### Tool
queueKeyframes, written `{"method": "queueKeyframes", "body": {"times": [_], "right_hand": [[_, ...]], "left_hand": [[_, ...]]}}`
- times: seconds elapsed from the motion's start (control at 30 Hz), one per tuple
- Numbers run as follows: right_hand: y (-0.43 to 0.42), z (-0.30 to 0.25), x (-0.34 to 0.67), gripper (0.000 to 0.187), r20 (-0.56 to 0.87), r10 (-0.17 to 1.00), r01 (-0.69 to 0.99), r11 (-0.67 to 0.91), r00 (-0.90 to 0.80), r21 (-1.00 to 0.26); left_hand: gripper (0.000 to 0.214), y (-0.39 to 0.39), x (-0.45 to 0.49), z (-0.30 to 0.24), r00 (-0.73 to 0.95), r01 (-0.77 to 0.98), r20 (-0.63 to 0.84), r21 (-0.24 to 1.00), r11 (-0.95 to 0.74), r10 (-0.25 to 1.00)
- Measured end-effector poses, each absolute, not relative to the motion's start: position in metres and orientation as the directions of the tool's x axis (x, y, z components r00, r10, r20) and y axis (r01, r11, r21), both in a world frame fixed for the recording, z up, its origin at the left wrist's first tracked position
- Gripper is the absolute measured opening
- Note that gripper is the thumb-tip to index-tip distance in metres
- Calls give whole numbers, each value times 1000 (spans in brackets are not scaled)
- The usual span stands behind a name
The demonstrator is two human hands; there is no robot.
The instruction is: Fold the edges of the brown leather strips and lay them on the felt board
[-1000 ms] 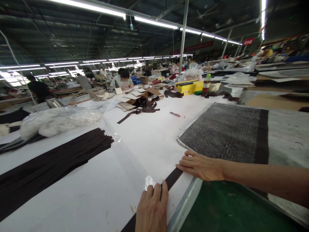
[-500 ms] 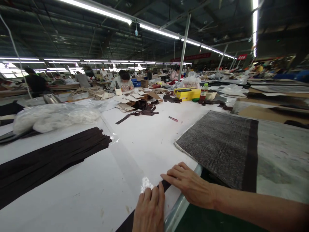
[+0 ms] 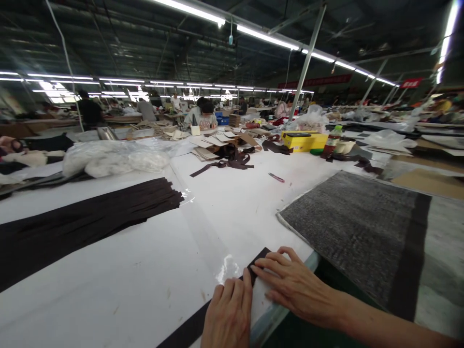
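A narrow dark brown fabric strip (image 3: pixel 188 329) lies slantwise along the near edge of the white table (image 3: pixel 137 290). My left hand (image 3: pixel 230 309) rests across it, palm down, fingertips pressed on the strip; the thumb is hidden. Just beyond, my right hand (image 3: pixel 290 280) lies on the strip's far part with fingers stretched and spread, its fingertips touching the cloth. The strip's squared end shows past the fingers. On the left lies a thick stack of similar dark strips (image 3: pixel 90 212), their uneven ends facing the middle.
A dark grey textured sheet (image 3: pixel 348 227) lies to the right, across a gap from the table edge. Pink-handled snips (image 3: pixel 276 177), brown fabric scraps (image 3: pixel 232 161), a yellow box (image 3: pixel 304 141), a bottle (image 3: pixel 331 141) and a plastic bag (image 3: pixel 116 157) lie farther back. Co-workers sit beyond.
My right hand has shifted slightly, and the strip's far end now shows beyond its fingers. My left hand stays pressed on the strip. The view has turned left.
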State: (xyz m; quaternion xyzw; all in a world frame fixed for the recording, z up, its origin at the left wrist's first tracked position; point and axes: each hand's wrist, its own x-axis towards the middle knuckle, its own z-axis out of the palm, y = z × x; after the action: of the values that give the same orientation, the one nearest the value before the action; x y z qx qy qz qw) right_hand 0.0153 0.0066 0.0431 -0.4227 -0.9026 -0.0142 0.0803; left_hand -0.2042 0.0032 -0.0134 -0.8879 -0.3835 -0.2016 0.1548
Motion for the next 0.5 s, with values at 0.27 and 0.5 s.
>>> {"method": "queueKeyframes", "body": {"times": [0.27, 0.5], "right_hand": [[13, 41, 28, 35, 300, 766, 817, 569, -568, 95], [2, 28, 4, 69, 121, 696, 691, 717, -707, -88]], "left_hand": [[41, 0, -211, -29, 615, 745, 480, -93, -661, 625], [39, -2, -222, -23, 575, 755, 549, -69, -653, 606]]}}
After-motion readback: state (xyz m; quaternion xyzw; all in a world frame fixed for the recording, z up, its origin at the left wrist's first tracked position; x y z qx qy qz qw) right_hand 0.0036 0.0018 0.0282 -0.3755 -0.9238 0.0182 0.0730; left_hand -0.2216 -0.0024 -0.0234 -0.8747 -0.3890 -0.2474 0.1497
